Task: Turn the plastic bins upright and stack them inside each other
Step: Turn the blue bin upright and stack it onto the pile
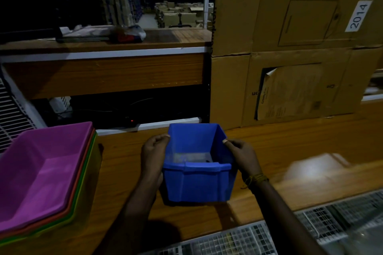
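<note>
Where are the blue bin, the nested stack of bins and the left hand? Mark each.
blue bin (199, 184): head view, on its near outer wall.
nested stack of bins (41, 174): head view, on the purple top bin's floor.
left hand (153, 151): head view, on its back.

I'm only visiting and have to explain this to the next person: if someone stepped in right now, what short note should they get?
Left hand: gripping the left wall of the blue bin.
Right hand: gripping its right wall.
Blue bin: upright, opening up, on the wooden table, in front of the person.
Nested stack: at the left table edge, purple bin on top, with red and green rims showing below.
Done: those bins are upright and nested; the blue bin is upright.
Left: the blue bin is not yet stacked.
</note>
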Tool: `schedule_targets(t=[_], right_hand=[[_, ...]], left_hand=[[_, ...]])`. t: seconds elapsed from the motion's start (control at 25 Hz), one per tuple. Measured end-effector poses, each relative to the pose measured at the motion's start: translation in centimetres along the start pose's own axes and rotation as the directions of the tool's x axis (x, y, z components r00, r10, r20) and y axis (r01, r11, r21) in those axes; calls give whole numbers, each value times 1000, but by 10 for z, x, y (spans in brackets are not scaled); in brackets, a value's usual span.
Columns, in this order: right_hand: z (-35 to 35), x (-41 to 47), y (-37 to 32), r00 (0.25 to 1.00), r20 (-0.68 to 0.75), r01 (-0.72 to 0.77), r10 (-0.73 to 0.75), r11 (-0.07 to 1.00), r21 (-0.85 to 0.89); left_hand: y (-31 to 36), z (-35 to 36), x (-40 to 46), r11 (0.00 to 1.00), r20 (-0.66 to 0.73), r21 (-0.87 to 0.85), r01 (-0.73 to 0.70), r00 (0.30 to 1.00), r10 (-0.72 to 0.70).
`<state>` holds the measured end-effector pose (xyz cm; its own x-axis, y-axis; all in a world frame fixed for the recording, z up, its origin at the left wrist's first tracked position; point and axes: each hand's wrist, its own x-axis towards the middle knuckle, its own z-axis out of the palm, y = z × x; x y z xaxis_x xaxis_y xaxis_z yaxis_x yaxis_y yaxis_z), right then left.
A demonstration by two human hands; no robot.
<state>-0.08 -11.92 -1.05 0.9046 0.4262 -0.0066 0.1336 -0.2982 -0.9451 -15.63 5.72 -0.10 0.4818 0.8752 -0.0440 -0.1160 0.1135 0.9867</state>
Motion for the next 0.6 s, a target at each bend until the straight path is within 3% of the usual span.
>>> schedule_targets(t=[0.28, 0.4, 0.44, 0.52, 0.6], right_hand=[[24, -31, 31, 1000, 14, -13, 14, 998, -58], [30, -37, 41, 1000, -4, -12, 12, 993, -118], [32, -38, 42, 1000, -8, -4, 2, 988, -156], [36, -39, 44, 999, -17, 31, -37, 966, -257], [40, -39, 43, 997, -41, 46, -65, 935, -352]], left_hand=[[-39, -18, -7, 967, -5, 227, 116, 993, -118], [-48, -23, -11, 943, 26, 318, 95, 994, -109], [-51, -24, -13, 897, 20, 439, 48, 998, -63], [-55, -22, -19, 699, 36, 711, -81, 996, 79], [-56, -17, -30, 583, 87, 796, -161, 984, 153]])
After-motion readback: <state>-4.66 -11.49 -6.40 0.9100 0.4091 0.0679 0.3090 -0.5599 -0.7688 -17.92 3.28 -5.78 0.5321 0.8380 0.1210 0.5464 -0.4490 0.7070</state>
